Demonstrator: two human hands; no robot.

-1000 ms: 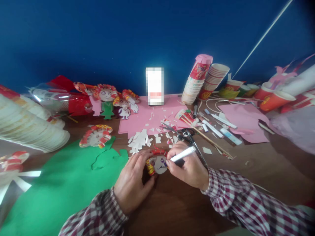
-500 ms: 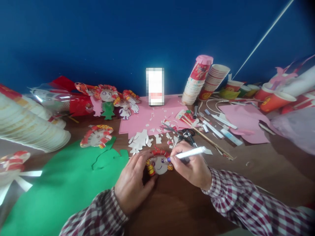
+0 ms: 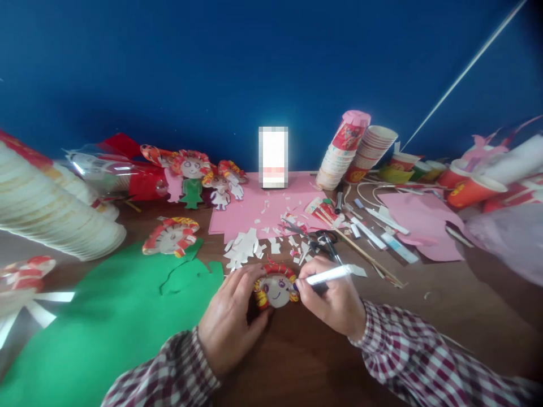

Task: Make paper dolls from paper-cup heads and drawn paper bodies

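A round white paper doll head (image 3: 278, 293) with drawn eyes, a curved mouth and a red and yellow curled fringe lies on the brown table. My left hand (image 3: 233, 316) steadies its left side, fingers at the upper left edge and thumb near the lower edge. In my right hand (image 3: 333, 297) is a white marker (image 3: 326, 276), pinched at a slant with its tip near the right side of the face. Whether the tip touches the paper cannot be made out. Just beyond the head lie white paper scraps (image 3: 244, 249) and black-handled scissors (image 3: 324, 242).
Green paper (image 3: 127, 316) covers the left side, beside leaning stacked cups (image 3: 59, 206). Finished paper dolls (image 3: 193, 175) stand at the back left. Pink sheets (image 3: 250, 209) lie under a pixelated upright screen (image 3: 273, 155). More cup stacks (image 3: 341, 152) and wooden sticks (image 3: 369, 254) are right.
The marker tip has shifted from the right eye toward the face's right edge, with my right hand moving slightly. My left hand stays at the doll head. The camera view has tilted a little.
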